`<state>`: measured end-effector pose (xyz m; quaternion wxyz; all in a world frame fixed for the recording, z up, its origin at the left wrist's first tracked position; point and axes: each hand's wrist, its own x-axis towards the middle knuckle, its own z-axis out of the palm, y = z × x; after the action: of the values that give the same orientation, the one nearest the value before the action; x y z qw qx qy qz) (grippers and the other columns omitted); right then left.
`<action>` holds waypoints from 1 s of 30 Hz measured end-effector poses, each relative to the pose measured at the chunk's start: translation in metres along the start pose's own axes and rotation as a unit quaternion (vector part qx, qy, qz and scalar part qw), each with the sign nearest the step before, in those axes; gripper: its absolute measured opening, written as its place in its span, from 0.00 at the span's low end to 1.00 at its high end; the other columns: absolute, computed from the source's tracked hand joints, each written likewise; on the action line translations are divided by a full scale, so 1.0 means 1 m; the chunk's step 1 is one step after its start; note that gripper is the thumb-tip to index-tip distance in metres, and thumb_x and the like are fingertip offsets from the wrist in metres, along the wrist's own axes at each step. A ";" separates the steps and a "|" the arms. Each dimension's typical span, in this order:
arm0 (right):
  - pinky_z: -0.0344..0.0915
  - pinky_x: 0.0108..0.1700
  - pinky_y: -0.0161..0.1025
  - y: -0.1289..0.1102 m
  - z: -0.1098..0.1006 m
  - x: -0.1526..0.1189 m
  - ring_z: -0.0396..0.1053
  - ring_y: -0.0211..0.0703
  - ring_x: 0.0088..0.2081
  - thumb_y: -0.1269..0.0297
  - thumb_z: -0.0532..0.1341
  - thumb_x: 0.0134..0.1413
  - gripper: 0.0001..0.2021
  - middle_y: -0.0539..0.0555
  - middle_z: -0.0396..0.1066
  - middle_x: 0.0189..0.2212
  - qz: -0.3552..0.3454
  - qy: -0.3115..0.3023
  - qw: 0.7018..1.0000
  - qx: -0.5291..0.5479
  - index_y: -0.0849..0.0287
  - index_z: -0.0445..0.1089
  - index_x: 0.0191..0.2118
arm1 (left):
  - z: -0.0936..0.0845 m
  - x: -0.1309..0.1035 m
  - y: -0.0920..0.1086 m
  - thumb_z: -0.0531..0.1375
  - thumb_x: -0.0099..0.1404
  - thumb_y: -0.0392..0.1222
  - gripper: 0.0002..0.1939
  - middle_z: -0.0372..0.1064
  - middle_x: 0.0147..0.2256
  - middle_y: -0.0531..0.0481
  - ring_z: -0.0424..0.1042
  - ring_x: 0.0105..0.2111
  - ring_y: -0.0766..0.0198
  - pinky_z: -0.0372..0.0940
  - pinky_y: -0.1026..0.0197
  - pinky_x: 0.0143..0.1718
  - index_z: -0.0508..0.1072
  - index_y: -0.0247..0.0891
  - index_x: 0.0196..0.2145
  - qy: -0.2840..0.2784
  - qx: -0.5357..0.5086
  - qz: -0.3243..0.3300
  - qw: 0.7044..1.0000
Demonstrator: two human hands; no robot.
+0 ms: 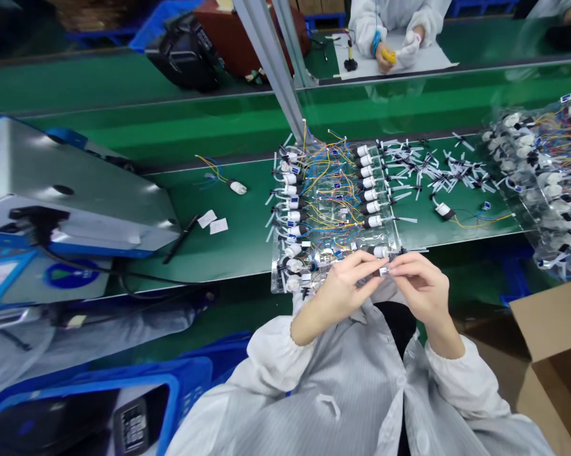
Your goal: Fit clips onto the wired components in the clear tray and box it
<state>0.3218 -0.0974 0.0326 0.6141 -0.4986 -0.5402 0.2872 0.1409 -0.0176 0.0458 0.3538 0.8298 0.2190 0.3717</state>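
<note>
My left hand and my right hand meet over the front right corner of a clear plastic tray. Between their pinched fingertips is a small white piece, too small to make out fully. Rows of white and black parts with yellow, blue and red wires fill the tray; one white part lies just beyond my fingertips. To the right of the tray is a pile of black and white strips. A single wired part lies in front of the pile, and another lies left of the tray.
A grey machine with a black cable stands at the left, beside a black pen and paper slips. A second loaded tray is at the right. A metal post rises behind. Across the bench, a person's hands hold something yellow.
</note>
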 end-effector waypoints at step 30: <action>0.78 0.40 0.37 0.011 0.022 -0.013 0.81 0.41 0.36 0.66 0.74 0.55 0.14 0.49 0.78 0.32 0.138 0.106 0.982 0.070 0.54 0.67 0.39 | -0.004 -0.007 -0.006 0.61 0.73 0.34 0.10 0.78 0.41 0.43 0.79 0.40 0.62 0.77 0.60 0.42 0.76 0.34 0.51 0.002 0.097 0.059 0.994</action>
<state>0.2993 -0.0986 0.0161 0.6558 -0.5518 -0.3761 0.3522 0.1325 -0.0159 0.0398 0.2488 0.8708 0.2055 0.3710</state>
